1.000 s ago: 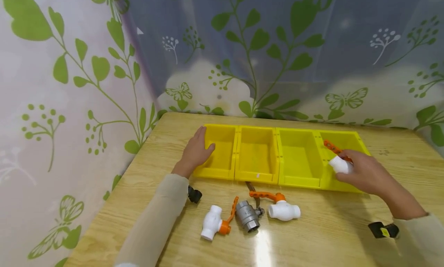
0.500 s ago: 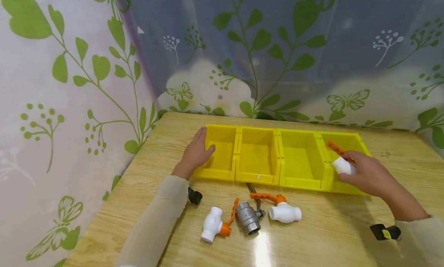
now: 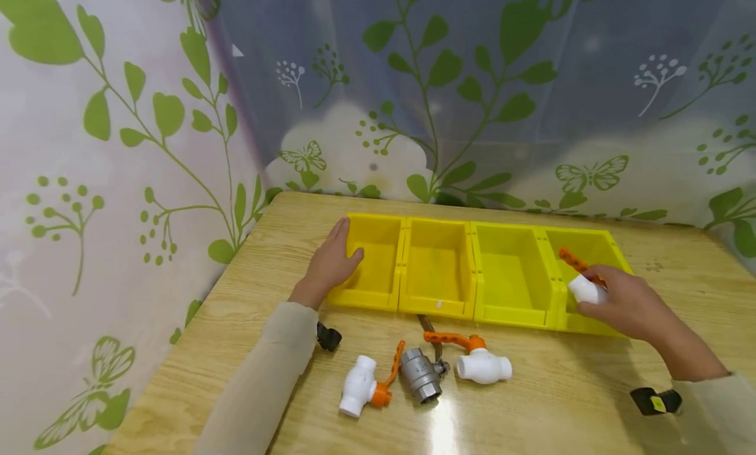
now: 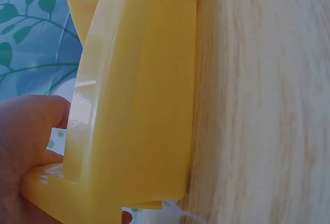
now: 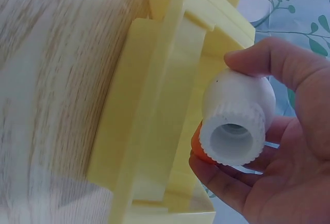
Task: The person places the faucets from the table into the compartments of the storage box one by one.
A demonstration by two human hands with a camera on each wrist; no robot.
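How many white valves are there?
3 white valves: one in the right hand, one left of the metal valve, one right of it. That hand partly hides the rightmost bin.

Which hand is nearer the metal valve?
Left. The left hand is beyond and left of the metal valve; the right hand, also beyond, is farther off to its right.
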